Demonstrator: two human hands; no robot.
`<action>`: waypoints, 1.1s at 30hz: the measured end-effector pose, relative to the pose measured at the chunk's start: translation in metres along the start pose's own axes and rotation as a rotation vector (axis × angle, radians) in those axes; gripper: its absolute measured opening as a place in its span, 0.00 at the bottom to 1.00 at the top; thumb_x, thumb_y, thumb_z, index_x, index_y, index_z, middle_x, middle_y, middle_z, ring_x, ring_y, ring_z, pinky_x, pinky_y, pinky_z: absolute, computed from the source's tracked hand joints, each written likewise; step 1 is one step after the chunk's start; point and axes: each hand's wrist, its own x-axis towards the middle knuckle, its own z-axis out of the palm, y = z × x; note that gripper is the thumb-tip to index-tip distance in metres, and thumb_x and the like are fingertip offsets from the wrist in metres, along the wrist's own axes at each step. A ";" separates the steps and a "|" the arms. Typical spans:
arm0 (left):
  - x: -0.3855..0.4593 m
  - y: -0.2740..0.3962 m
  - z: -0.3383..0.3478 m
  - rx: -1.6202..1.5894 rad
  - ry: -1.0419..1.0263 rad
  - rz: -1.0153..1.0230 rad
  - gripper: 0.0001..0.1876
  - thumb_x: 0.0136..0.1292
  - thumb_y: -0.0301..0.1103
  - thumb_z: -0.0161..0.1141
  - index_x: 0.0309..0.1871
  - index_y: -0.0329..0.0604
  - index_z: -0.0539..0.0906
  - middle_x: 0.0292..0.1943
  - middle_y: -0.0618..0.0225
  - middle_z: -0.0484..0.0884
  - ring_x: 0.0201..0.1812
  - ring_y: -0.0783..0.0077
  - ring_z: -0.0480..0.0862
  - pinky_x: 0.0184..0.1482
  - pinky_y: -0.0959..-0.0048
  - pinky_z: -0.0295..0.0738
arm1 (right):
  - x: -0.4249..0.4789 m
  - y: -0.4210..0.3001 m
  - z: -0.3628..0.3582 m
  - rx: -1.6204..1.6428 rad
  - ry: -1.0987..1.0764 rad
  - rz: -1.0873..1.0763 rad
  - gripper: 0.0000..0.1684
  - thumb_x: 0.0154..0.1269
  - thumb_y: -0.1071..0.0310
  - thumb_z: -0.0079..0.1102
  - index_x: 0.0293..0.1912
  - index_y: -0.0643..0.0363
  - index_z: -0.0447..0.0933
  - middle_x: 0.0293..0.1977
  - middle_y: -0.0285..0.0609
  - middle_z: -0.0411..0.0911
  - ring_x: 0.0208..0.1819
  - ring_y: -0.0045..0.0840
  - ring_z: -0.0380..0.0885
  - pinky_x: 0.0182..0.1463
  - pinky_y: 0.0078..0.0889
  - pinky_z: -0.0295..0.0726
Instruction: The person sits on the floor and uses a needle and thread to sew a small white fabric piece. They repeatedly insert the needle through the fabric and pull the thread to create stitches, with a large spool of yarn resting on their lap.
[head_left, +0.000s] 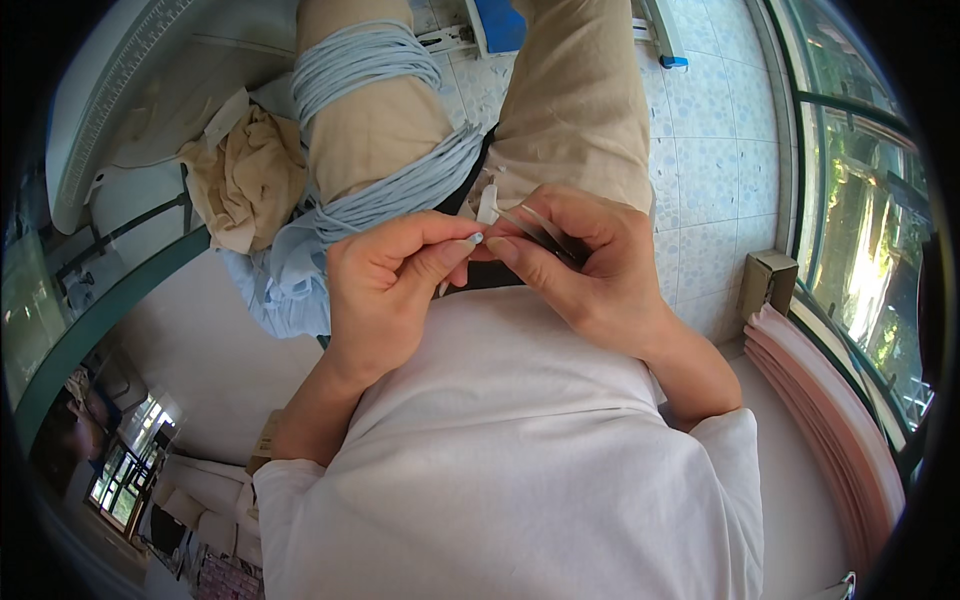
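My left hand (397, 285) pinches the end of a thin light-blue fabric cord (475, 238) between thumb and forefinger. Close beside it, my right hand (596, 259) holds a slim two-bladed metal tool (536, 225), snips or tweezers, in its palm; its thumb and fingertips meet near the cord's end. What the right fingertips grip there is hidden. A small white piece (489, 202) shows just beyond the fingers, over my lap. Two bundles of light-blue cord, the farther bundle (364, 64) and the nearer bundle (409, 184), lie across my left thigh in tan trousers (382, 135).
Crumpled beige cloth (251, 180) and light-blue cloth (289, 289) lie at my left, below a table edge with a ruler scale (112, 97). A cardboard box (769, 277) and folded pink cloth (825, 420) stand right, by the window. Scraps dot the tiled floor (705, 172).
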 end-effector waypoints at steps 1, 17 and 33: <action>0.000 0.000 0.001 0.003 0.014 0.007 0.06 0.73 0.22 0.66 0.48 0.32 0.90 0.31 0.69 0.89 0.30 0.82 0.82 0.34 0.82 0.78 | 0.000 -0.001 -0.002 -0.034 -0.013 -0.009 0.03 0.69 0.77 0.70 0.42 0.67 0.86 0.32 0.35 0.84 0.29 0.11 0.74 0.32 0.18 0.71; -0.002 0.000 0.002 -0.149 -0.006 -0.028 0.06 0.74 0.21 0.65 0.49 0.29 0.88 0.38 0.67 0.89 0.36 0.82 0.83 0.38 0.82 0.77 | -0.003 -0.007 -0.004 -0.102 0.044 0.006 0.07 0.71 0.73 0.69 0.43 0.67 0.86 0.29 0.40 0.81 0.25 0.16 0.73 0.29 0.24 0.71; 0.004 0.000 -0.001 0.195 -0.016 0.343 0.08 0.61 0.16 0.73 0.43 0.28 0.88 0.36 0.56 0.90 0.37 0.68 0.87 0.40 0.76 0.81 | -0.009 -0.008 -0.021 -0.498 0.001 -0.396 0.08 0.61 0.76 0.73 0.41 0.60 0.85 0.27 0.40 0.81 0.27 0.34 0.82 0.29 0.35 0.79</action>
